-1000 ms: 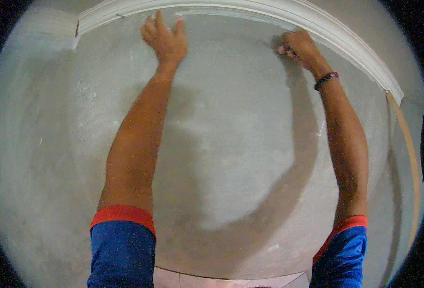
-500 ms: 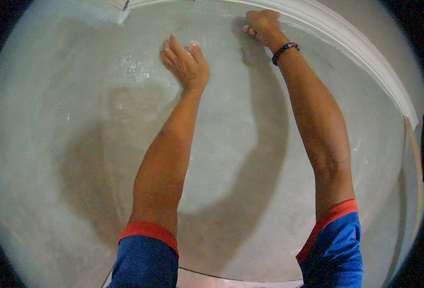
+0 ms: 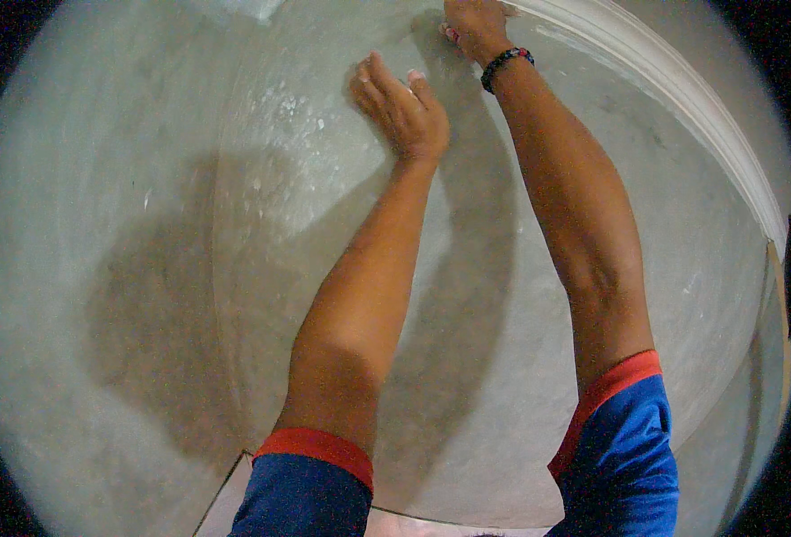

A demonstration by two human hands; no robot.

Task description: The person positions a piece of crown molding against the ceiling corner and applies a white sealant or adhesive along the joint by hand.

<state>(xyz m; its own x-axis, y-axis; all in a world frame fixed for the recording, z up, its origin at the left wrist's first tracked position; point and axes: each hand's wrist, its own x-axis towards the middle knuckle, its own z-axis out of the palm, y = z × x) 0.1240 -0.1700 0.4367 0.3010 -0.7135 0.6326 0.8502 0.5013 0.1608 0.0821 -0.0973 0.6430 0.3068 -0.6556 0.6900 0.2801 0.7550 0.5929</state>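
1. Grey plaster wall fills most of the view, from its centre out toward 9 o'clock, and both of the person's arms stretch up over it.
2. Left hand: at 12 o'clock, back showing. Its thumb stands apart from the index finger, while the other fingers lie close together. Whether the fingertips touch the plaster cannot be told.
3. Right hand: between 12 and 1 o'clock, partly cut off by the upper edge. Its fingers are curled in; whether they are clamped on something cannot be told. A dark beaded bracelet circles the wrist.
4. White moulding curves from 1 o'clock to nearly 3 o'clock, its near end just beside the right hand.
5. White flecks mark the plaster between 10 and 11 o'clock, and a broad shadow falls near 9.
6. Blue sleeves with red cuffs enter at 7 o'clock and between 4 and 5.
7. Just past 3 o'clock, a tan strip runs downward from the moulding's end.
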